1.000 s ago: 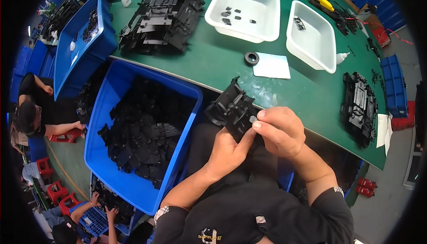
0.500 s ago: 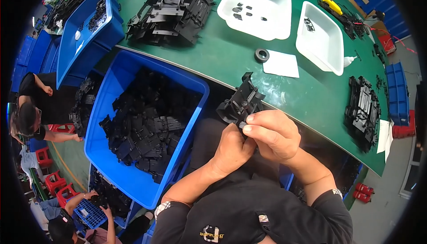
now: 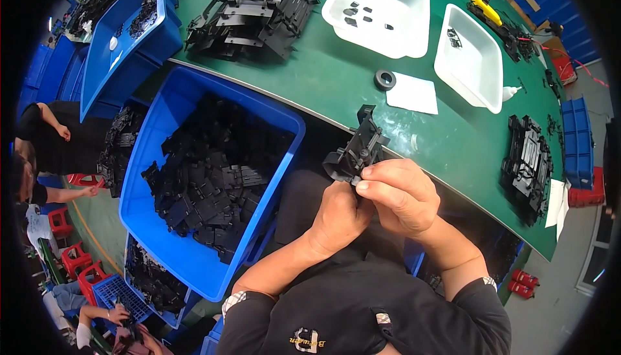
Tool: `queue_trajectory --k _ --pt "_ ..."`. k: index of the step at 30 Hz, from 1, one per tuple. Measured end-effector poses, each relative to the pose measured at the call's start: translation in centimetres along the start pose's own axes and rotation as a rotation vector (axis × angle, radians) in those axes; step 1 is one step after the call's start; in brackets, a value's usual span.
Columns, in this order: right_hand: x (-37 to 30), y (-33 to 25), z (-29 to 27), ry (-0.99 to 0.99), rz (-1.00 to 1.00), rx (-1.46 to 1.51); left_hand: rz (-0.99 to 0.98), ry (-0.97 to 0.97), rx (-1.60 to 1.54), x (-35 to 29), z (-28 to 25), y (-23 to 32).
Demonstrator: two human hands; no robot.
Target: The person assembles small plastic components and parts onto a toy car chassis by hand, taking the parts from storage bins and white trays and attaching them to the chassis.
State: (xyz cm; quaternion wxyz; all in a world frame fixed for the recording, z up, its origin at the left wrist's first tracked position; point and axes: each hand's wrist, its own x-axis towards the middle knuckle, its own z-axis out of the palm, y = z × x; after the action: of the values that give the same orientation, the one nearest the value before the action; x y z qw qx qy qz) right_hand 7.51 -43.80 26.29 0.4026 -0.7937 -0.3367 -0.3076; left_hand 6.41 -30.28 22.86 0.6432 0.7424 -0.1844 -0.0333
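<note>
L hand [image 3: 337,222] fingers gripped blk plastic bracket [image 3: 359,151] by near edge of surface [image 3: 466,161]; R hand [image 3: 407,196] fingers pinched small grey pc [image 3: 356,180]. Steady bracket + soft pinch prob. worked best.

This looks like a factory assembly workshop: a broad green-topped workbench [image 3: 466,138], a large blue plastic bin [image 3: 169,246] heaped with black moulded plastic parts [image 3: 207,193], red plastic stools [image 3: 76,258], a co-worker [image 3: 55,122] nearby.

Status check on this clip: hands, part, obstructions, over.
Left hand gripping black plastic part. Right hand pinching small grey piece at its near end, partly covering it. Blue bin of black parts to the left.
</note>
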Motion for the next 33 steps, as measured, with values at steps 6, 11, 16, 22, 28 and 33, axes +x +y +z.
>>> queue_trajectory --k 6,11,16,22,28,33 --pt "0.0 -0.1 0.0 -0.008 -0.008 -0.025 0.038 0.030 0.027 -0.1 0.2 -0.5" --pt "-0.2 -0.2 0.3 -0.010 -0.029 -0.100 -0.021 -0.015 0.062 -0.2 0.0 -0.3" --pt "0.0 0.3 0.6 0.011 -0.148 -0.132 -0.014 0.012 0.084 -0.4 0.3 -0.8" --pt "0.0 0.2 0.8 0.002 -0.083 -0.120 0.025 0.040 0.103 -0.4 0.4 -0.9" --pt "0.4 0.6 0.9 -0.019 -0.098 -0.059 0.021 0.091 0.037 -0.1 0.1 -1.0" --pt "1.6 1.1 1.4 -0.064 -0.076 -0.054 -0.016 0.081 0.018 0.7 -0.4 -1.4"
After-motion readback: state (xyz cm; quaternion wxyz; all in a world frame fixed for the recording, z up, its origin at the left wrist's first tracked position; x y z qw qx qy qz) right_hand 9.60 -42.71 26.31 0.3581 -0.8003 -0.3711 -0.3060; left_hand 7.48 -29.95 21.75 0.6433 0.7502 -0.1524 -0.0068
